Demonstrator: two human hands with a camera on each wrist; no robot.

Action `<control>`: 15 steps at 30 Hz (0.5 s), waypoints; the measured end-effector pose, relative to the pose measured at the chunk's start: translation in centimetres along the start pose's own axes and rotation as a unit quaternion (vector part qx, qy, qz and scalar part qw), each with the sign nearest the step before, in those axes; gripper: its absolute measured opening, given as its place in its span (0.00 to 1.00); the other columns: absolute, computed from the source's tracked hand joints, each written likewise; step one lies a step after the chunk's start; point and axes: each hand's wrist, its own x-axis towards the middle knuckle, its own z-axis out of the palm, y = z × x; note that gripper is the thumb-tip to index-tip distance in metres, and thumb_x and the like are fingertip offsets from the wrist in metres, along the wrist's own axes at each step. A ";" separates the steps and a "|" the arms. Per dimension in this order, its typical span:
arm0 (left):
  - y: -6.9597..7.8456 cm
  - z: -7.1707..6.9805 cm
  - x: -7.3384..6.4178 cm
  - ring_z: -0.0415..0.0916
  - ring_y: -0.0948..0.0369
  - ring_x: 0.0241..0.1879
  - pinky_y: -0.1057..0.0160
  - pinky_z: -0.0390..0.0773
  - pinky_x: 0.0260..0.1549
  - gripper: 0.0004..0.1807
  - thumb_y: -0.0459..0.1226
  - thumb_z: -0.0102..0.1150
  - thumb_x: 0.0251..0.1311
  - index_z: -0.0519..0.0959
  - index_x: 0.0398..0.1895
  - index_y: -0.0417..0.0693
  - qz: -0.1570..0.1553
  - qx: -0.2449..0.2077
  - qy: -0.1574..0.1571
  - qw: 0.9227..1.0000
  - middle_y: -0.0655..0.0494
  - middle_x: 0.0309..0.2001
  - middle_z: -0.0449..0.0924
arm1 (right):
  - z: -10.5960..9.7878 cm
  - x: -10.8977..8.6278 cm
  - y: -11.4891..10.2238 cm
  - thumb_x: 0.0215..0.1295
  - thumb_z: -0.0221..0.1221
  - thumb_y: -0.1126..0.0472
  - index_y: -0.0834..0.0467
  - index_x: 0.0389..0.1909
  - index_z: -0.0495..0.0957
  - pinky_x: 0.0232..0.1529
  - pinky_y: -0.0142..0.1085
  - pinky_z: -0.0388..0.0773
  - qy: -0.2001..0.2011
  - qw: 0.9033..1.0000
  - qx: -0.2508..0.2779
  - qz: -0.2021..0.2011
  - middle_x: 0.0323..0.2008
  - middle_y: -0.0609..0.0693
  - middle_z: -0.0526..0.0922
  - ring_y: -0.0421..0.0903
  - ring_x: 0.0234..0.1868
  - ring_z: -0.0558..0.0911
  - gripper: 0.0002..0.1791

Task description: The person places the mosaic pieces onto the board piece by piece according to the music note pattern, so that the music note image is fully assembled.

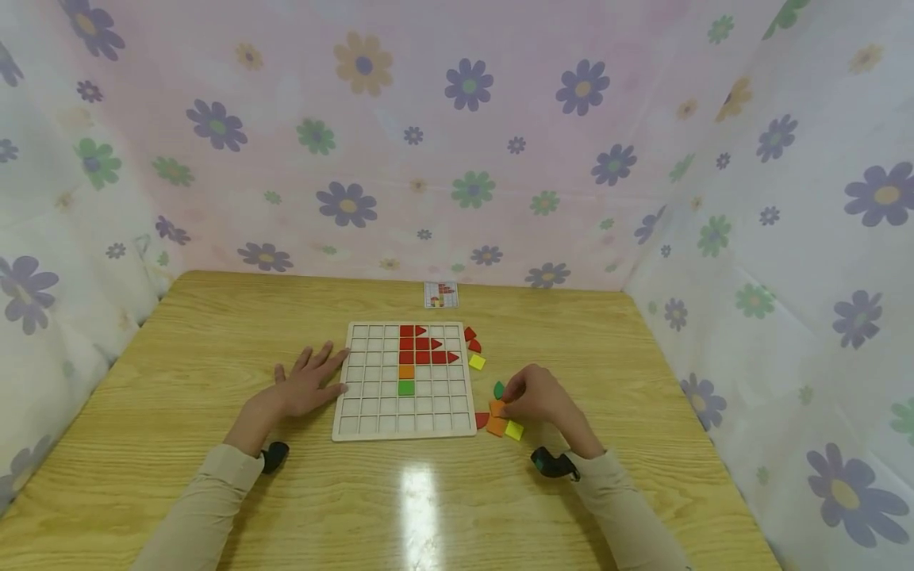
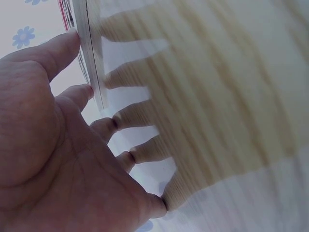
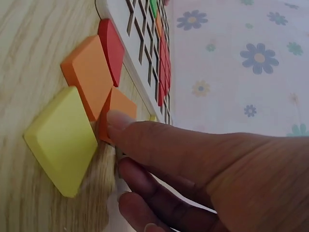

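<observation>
A wooden grid board (image 1: 404, 439) lies on the table, with red square and pointed tiles (image 1: 423, 357), an orange square (image 1: 406, 371) and a green square (image 1: 406, 388) in its cells. Spread flat on the table, my left hand (image 1: 305, 388) has its thumb and index finger against the board's left edge. My right hand (image 1: 537, 394) pinches an orange square tile (image 3: 124, 104) right of the board. Beside it lie another orange tile (image 3: 89, 72), a yellow tile (image 3: 63, 140), a red curved tile (image 3: 112, 50) and a green leaf-shaped tile (image 1: 499, 389).
Past the board's far edge lies a small picture card (image 1: 441, 295) showing a coloured grid pattern. Two red tiles (image 1: 474, 346) and a yellow square (image 1: 477, 362) sit by the board's upper right side. Flowered cloth (image 1: 471, 190) stands around the wooden table (image 1: 343, 507).
</observation>
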 end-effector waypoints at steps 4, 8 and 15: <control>0.1 -0.1 0.0 0.29 0.29 0.77 0.16 0.28 0.59 0.39 0.52 0.49 0.77 0.51 0.82 0.46 -0.002 0.000 -0.001 1.000 0.34 0.81 0.37 | 0.4 -0.1 -0.3 0.52 0.76 0.64 0.58 0.26 0.87 0.31 0.36 0.78 0.017 1.000 0.004 0.004 0.26 0.47 0.85 0.43 0.28 0.80 0.06; 0.2 -0.2 0.0 0.30 0.28 0.77 0.16 0.29 0.59 0.39 0.52 0.49 0.77 0.51 0.82 0.46 -0.002 0.003 -0.001 1.000 0.35 0.81 0.38 | 0.5 -0.2 -0.4 0.55 0.73 0.66 0.59 0.26 0.87 0.30 0.36 0.79 0.024 1.000 0.015 -0.007 0.25 0.48 0.85 0.42 0.26 0.81 0.04; 0.0 -0.2 -0.1 0.29 0.28 0.77 0.16 0.28 0.59 0.39 0.52 0.49 0.77 0.51 0.82 0.46 0.004 -0.004 -0.001 1.000 0.34 0.81 0.37 | 0.4 -0.2 -0.6 0.60 0.71 0.66 0.60 0.29 0.85 0.34 0.37 0.80 0.029 0.998 0.032 -0.037 0.27 0.48 0.85 0.41 0.28 0.81 0.04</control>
